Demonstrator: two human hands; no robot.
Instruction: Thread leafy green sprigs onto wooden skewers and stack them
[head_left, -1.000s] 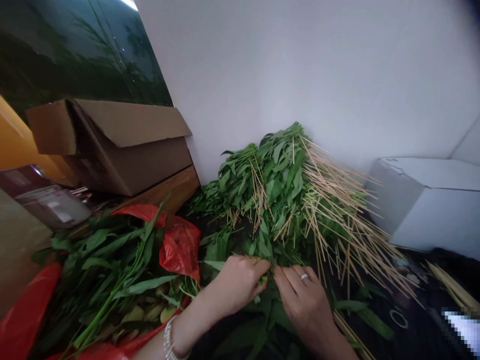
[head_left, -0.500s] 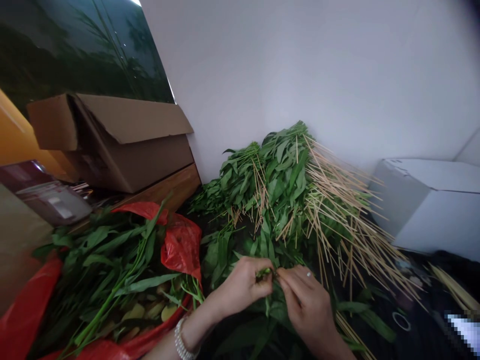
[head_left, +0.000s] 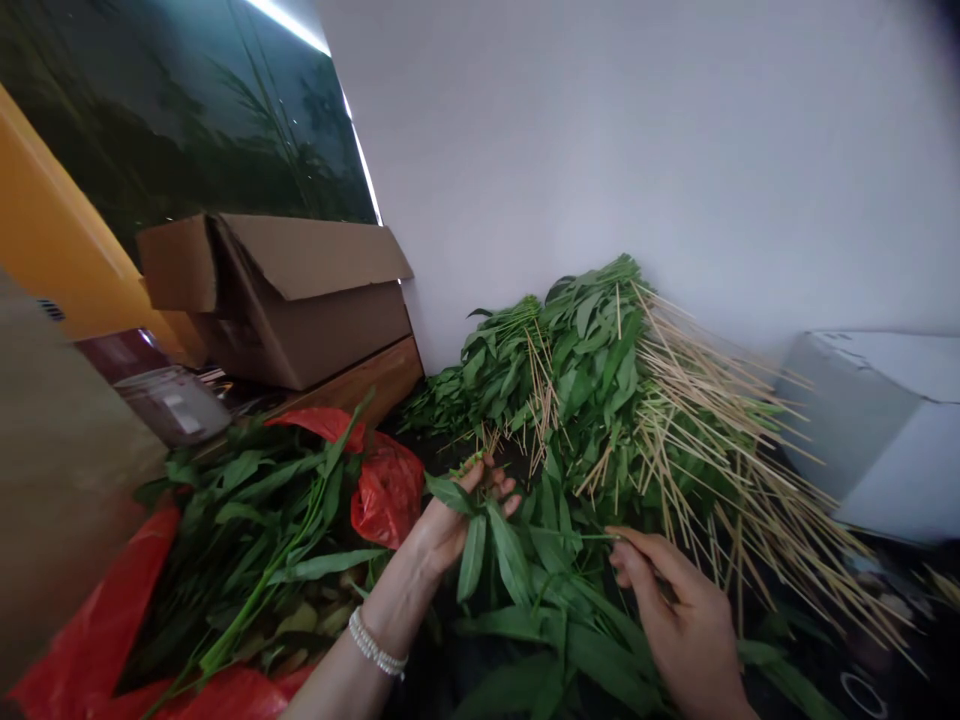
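Observation:
My left hand [head_left: 457,515], a pearl bracelet at its wrist, is turned palm up with its fingers curled around short cut pieces of leafy greens [head_left: 469,466]. Long leaves [head_left: 508,550] hang beside its thumb. Off to the right, my right hand [head_left: 679,600] pinches the tip of a thin green leafy stem [head_left: 577,536], which stretches level toward the left hand. Where its other end lies among the leaves I cannot make out. Loose long-leaved greens [head_left: 555,650] lie below and between both hands.
A red plastic bag [head_left: 386,490] of greens is at the left, with a cardboard box [head_left: 322,320] behind it. Bundled greens [head_left: 585,350] with many thin wooden sticks [head_left: 720,420] lean by the wall. A white box [head_left: 885,430] stands right.
My hands were close together over a small piece of greens; now they are apart. The left has moved left and up and turned palm up, the right has moved right with a stem.

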